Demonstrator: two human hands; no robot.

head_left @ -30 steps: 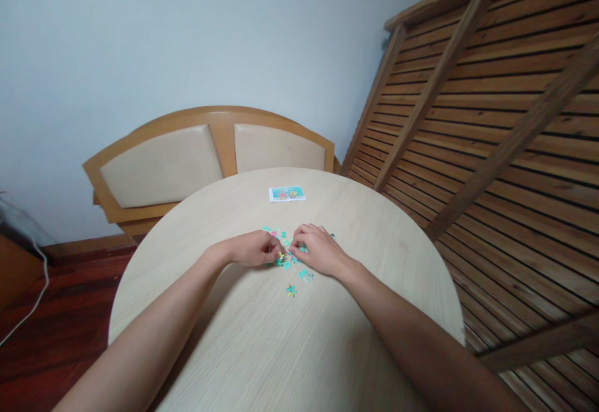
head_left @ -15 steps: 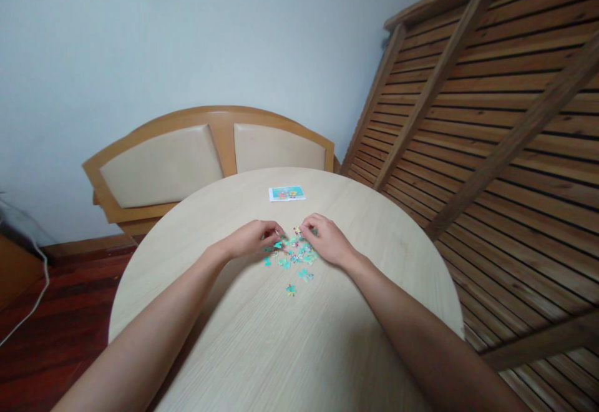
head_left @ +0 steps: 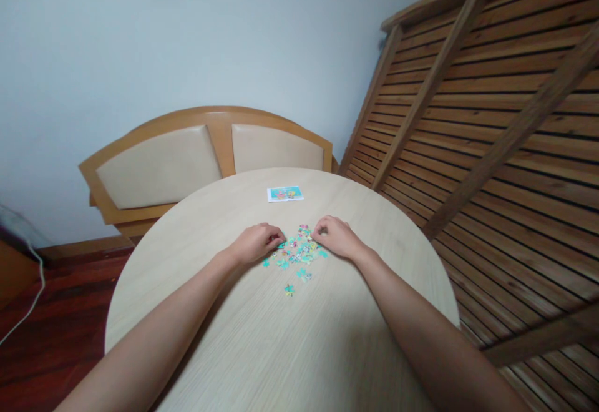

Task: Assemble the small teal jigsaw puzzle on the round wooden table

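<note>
Small puzzle pieces (head_left: pixel 305 256), mostly teal with bits of pink, yellow and white, lie in a loose heap on the round table. My left hand (head_left: pixel 258 242) is at the heap's left side, thumb and fingers pinched close to a teal piece (head_left: pixel 281 246); what is between the fingertips is hidden. On the opposite side, my right hand (head_left: pixel 337 237) has its thumb and forefinger closed on a small puzzle piece at the heap's right edge. One stray teal and yellow piece (head_left: pixel 289 289) lies nearest to me.
Beyond the heap lies a teal picture card (head_left: pixel 286 194) with cartoon figures. The pale wooden table (head_left: pixel 262 349) has a curved edge. Behind it stands a padded headboard (head_left: pixel 159 165) against the wall. A slatted wooden frame (head_left: pixel 468 125) leans at the right.
My right hand has moved a little to the right, uncovering more pieces at the heap's top and right. My left hand has shifted slightly, its fingers lower and closer together.
</note>
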